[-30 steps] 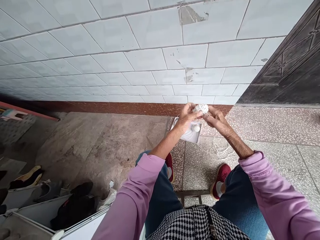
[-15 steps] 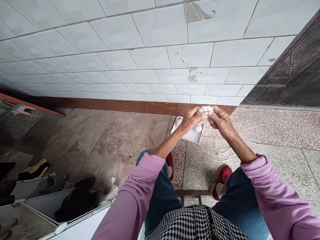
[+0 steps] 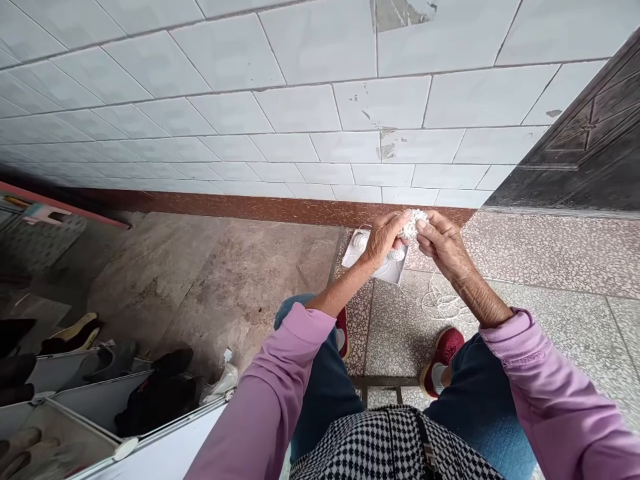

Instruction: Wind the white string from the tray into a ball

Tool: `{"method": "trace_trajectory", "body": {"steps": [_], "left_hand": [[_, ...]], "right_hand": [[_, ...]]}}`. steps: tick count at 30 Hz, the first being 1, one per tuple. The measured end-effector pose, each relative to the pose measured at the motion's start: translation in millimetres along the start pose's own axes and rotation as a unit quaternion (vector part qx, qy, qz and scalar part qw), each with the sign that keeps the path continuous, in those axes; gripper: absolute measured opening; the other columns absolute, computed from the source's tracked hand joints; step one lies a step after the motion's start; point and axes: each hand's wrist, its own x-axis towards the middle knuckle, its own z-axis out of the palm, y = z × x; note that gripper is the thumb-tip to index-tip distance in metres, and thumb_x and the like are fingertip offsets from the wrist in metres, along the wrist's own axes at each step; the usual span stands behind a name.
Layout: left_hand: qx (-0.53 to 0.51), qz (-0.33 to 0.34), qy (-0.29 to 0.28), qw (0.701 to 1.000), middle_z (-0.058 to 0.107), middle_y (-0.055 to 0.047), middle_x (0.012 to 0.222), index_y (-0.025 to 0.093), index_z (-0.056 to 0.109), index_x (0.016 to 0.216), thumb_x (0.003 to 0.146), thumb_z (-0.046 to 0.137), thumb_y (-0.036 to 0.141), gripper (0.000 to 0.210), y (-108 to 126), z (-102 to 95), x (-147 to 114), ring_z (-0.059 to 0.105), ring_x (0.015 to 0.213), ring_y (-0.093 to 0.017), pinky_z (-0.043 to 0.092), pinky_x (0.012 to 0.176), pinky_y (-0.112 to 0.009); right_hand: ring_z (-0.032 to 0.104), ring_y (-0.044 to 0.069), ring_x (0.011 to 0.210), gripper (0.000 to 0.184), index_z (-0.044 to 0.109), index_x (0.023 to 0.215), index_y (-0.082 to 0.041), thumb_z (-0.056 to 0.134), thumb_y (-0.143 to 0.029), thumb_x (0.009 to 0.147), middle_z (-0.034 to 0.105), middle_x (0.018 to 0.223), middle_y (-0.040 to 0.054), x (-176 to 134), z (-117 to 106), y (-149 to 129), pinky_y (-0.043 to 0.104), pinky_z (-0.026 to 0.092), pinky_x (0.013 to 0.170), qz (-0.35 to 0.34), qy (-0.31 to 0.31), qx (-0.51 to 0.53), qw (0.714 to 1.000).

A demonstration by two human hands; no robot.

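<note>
Between my two hands is a small white ruffled piece of yarn work (image 3: pixel 413 223), held up in front of the wall's base. My left hand (image 3: pixel 384 238) grips its left side with thumb and fingers. On the other side my right hand (image 3: pixel 443 243) pinches the edge between thumb and forefinger. Below them a shallow white box (image 3: pixel 393 271) sits on the floor with balls of white yarn (image 3: pixel 397 255) in it, partly covered by my left hand. Loose white cord (image 3: pixel 443 301) lies in loops on the terrazzo floor under my right hand.
A white tiled wall (image 3: pixel 300 110) with a dark red skirting rises ahead. A dark panelled door (image 3: pixel 590 160) is at right. Shoes (image 3: pixel 73 333) and a rack (image 3: pixel 165 427) stand at lower left. My knees and red shoes (image 3: pixel 445 350) are below my hands.
The white ruffled piece has been turned so that more of its face shows. My left fingers have shifted around its edge, while my right hand stays nearly in place.
</note>
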Motion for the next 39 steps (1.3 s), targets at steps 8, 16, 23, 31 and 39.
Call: {"method": "trace_trajectory", "body": {"steps": [8, 16, 23, 31, 39], "left_hand": [[-0.049, -0.039, -0.055, 0.996, 0.071, -0.004, 0.083, 0.019, 0.073, 0.102, 0.084, 0.084, 0.074, 0.059, -18.5, -2.5, 12.3, 0.063, 0.061, -0.011, 0.045, 0.051, -0.025], [-0.088, -0.001, -0.049, 0.995, 0.069, -0.003, 0.089, 0.018, 0.068, 0.090, 0.064, 0.098, 0.054, 0.054, -15.6, -15.0, 14.6, 0.062, 0.076, -0.011, 0.051, 0.066, -0.026], [0.031, 0.040, 0.024, 0.998, 0.066, 0.000, 0.086, 0.020, 0.062, 0.089, 0.072, 0.086, 0.039, 0.035, -10.3, -29.3, 22.0, 0.057, 0.074, -0.011, 0.047, 0.069, -0.027], [0.165, 0.033, -0.187, 0.968, 0.062, 0.002, 0.083, 0.018, 0.065, 0.091, 0.072, 0.084, 0.035, 0.032, -16.0, -31.5, 9.4, 0.056, 0.075, -0.013, 0.042, 0.070, -0.028], [-0.043, -0.050, -0.189, 0.980, 0.068, -0.004, 0.096, 0.017, 0.063, 0.099, 0.067, 0.093, 0.038, 0.049, -16.4, -30.1, 9.3, 0.067, 0.081, -0.014, 0.057, 0.073, -0.031]], "right_hand": [[0.023, 0.009, 0.048, 0.047, 0.061, 0.097, -0.028, 0.087, -0.066, 0.087, 0.038, 0.060, -0.0091, 3.7, -8.1, 10.2, 0.028, 0.017, 0.045, 0.004, 0.035, -0.012, 0.999], [0.020, 0.008, 0.046, 0.047, 0.064, 0.107, -0.027, 0.078, -0.070, 0.094, 0.043, 0.063, -0.0091, 4.2, -14.0, 18.7, 0.027, 0.016, 0.044, 0.011, 0.030, -0.017, 0.999], [0.046, 0.014, 0.060, 0.063, 0.061, 0.078, -0.022, 0.058, -0.081, 0.101, 0.052, 0.065, -0.0015, -14.6, -7.9, 26.8, 0.030, 0.037, 0.059, -0.069, -0.111, -0.292, 0.947], [0.037, 0.015, 0.061, 0.062, 0.059, 0.075, -0.023, 0.062, -0.079, 0.101, 0.041, 0.064, -0.0030, -2.0, -43.6, -0.6, 0.032, 0.032, 0.061, -0.121, -0.003, -0.323, 0.939], [0.043, 0.016, 0.061, 0.048, 0.053, 0.077, -0.023, 0.051, -0.060, 0.108, 0.050, 0.066, -0.0010, 9.0, -43.1, 28.7, 0.032, 0.035, 0.062, -0.084, -0.053, -0.352, 0.931]]}}
